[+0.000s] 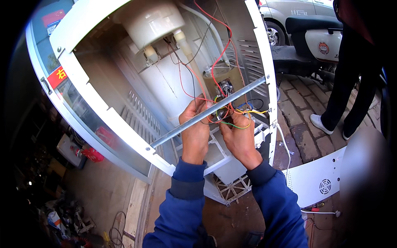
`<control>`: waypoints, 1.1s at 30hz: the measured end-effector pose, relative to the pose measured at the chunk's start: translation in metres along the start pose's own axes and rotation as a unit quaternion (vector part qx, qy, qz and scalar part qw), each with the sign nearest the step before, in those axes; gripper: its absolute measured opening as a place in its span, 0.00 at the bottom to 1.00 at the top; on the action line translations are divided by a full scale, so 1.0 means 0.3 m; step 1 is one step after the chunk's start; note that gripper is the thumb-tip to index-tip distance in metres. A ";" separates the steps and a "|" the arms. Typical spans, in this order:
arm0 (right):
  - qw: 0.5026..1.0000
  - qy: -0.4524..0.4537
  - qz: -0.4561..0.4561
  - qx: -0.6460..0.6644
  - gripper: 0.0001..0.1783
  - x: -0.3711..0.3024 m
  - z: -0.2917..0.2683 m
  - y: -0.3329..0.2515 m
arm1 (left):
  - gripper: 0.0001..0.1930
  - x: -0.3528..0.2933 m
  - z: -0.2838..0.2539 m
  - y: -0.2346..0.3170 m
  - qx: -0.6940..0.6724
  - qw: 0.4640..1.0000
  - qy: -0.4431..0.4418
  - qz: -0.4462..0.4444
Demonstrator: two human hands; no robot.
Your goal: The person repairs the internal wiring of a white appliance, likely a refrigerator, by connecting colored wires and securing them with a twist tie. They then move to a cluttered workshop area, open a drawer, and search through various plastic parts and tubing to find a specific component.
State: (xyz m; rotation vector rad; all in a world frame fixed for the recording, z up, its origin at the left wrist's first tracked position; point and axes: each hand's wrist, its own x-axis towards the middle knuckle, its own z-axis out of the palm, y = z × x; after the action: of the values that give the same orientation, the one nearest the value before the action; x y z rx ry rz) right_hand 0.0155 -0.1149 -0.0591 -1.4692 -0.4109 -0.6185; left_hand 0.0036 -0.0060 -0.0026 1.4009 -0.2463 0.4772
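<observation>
A tall white appliance cabinet (97, 103) stands open before me, its insides bare. Both my hands reach in below a slanted metal bar (175, 131), which partly covers the fingers. My left hand (195, 138) is closed, thumb and fingers pinching among thin red wires (193, 97). Close beside it, my right hand (240, 138) has its fingers curled at a small round dark metal part; what it grips is partly hidden. A green-yellow wire (236, 126) loops over the right fingers. Blue, yellow and black wires bunch around them. Above hangs a cream tank (155, 25), over a white cylinder (161, 80).
A white perforated panel (312, 177) lies on the ground at the right, near a white cord (284, 142). A person in dark trousers (351, 82) stands beside a parked scooter (306, 43). Glass doors (78, 103) and cluttered goods are at the left.
</observation>
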 end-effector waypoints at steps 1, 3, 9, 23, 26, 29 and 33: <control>1.000 -0.003 -0.005 -0.009 0.19 0.003 0.001 -0.001 | 0.15 0.003 0.000 0.005 -0.006 1.000 -0.003 0.002; 0.999 -0.011 -0.018 -0.031 0.19 -0.001 -0.004 0.000 | 0.21 0.008 -0.009 -0.015 -0.003 1.000 -0.001 0.008; 0.999 -0.013 -0.023 -0.021 0.18 -0.010 -0.020 -0.025 | 0.18 0.010 0.006 -0.020 -0.021 1.000 0.007 0.010; 1.000 -0.015 0.013 0.006 0.15 -0.025 -0.019 -0.020 | 0.13 0.013 0.010 -0.049 -0.086 0.996 0.023 0.002; 0.998 -0.024 0.058 0.030 0.17 -0.022 -0.013 -0.036 | 0.13 0.008 0.005 -0.040 -0.118 0.992 0.038 -0.005; 0.995 -0.018 0.074 0.058 0.18 -0.021 -0.012 -0.030 | 0.11 0.013 -0.008 -0.048 -0.102 0.995 0.015 0.002; 0.998 -0.015 0.046 0.032 0.20 -0.023 -0.019 -0.016 | 0.14 -0.005 0.012 -0.046 -0.087 0.996 0.019 0.010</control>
State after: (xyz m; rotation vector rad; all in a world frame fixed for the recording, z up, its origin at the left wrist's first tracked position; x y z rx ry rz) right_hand 0.0066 -0.1197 -0.0600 -1.4292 -0.3810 -0.5049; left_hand 0.0092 -0.0111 -0.0148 1.2197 -0.2639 0.4874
